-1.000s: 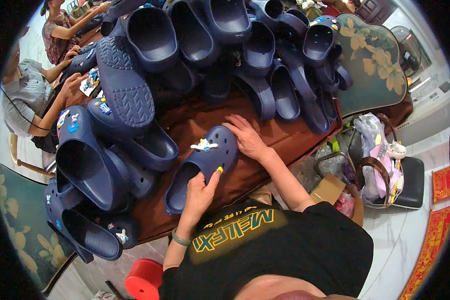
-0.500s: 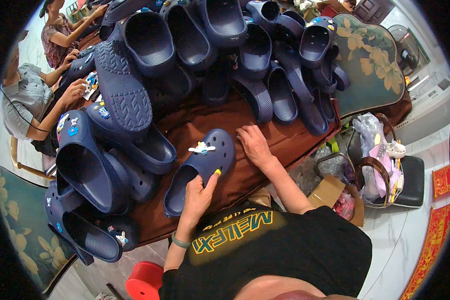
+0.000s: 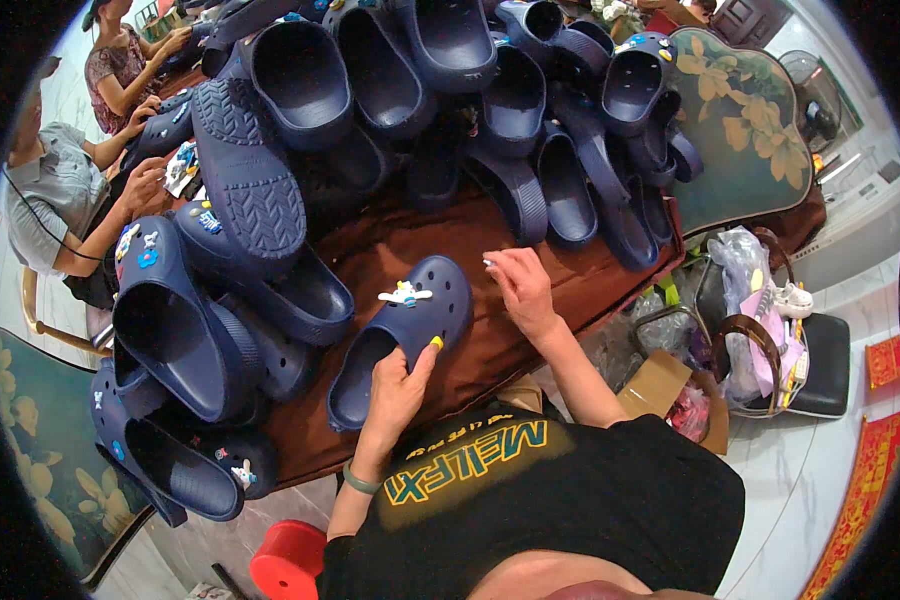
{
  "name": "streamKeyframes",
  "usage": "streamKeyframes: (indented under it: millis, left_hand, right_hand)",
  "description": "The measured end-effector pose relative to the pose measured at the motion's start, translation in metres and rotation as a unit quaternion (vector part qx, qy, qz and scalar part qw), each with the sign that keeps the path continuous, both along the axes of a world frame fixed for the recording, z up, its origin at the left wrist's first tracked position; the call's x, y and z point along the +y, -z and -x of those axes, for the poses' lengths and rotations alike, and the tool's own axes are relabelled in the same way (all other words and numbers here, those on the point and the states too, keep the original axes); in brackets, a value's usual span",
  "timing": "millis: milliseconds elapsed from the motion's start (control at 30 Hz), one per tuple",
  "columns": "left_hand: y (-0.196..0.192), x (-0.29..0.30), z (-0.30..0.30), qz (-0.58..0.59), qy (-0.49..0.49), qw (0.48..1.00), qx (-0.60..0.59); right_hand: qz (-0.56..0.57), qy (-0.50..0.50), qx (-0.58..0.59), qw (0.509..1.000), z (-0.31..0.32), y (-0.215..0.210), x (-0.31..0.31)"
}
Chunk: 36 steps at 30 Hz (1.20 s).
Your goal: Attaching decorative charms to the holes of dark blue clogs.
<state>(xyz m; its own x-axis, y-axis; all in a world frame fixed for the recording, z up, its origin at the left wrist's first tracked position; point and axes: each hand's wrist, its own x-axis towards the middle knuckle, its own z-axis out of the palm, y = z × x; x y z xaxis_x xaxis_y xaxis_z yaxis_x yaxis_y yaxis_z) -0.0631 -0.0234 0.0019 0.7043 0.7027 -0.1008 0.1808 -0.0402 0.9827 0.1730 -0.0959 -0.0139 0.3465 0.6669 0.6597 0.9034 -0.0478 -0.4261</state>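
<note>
My left hand (image 3: 397, 392) grips a navy foam clog (image 3: 446, 292) by its side, thumb on top and the other fingers hidden beneath. The clog lies tilted over the brown cloth, toe pointing away. A white character charm (image 3: 406, 294) sits on its upper among the holes. A small yellow piece (image 3: 437, 343) shows at my left thumb tip; whether it is fixed to the clog I cannot tell. To the right of the toe, my right hand (image 3: 523, 290) is raised slightly with its fingertips pinched together. Something tiny and pale shows at those fingertips, too small to name.
Navy clogs (image 3: 300, 85) are heaped along the far and left sides of the cloth-covered table (image 3: 385, 232). Two people (image 3: 65, 190) work at the left. A red stool (image 3: 290, 560), a cardboard box (image 3: 660, 385) and a loaded black chair (image 3: 820, 365) stand nearby.
My right hand has lifted off the cloth and shifted slightly right, its fingers drawn into a pinch. My left hand and the clog stay nearly still.
</note>
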Motion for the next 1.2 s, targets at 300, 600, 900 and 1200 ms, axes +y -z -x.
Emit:
streamKeyframes:
  millis: [300,600,900,1200]
  left_hand:
    - [0.000,0.003,-0.001,-0.005,0.008,0.999,0.035]
    - [0.007,-0.001,0.002,-0.001,0.001,1.000,0.008]
    - [0.020,0.007,-0.002,-0.044,0.010,0.998,0.039]
    - [0.013,0.006,-0.001,-0.006,0.006,1.000,0.026]
  right_hand:
    - [-0.032,-0.128,0.018,0.991,0.060,0.008,-0.010]
    - [-0.031,-0.064,0.045,0.996,0.039,0.014,-0.012]
    - [-0.049,-0.027,0.342,0.938,0.025,0.010,-0.007]
    - [-0.046,-0.110,0.128,0.985,0.048,0.006,-0.007]
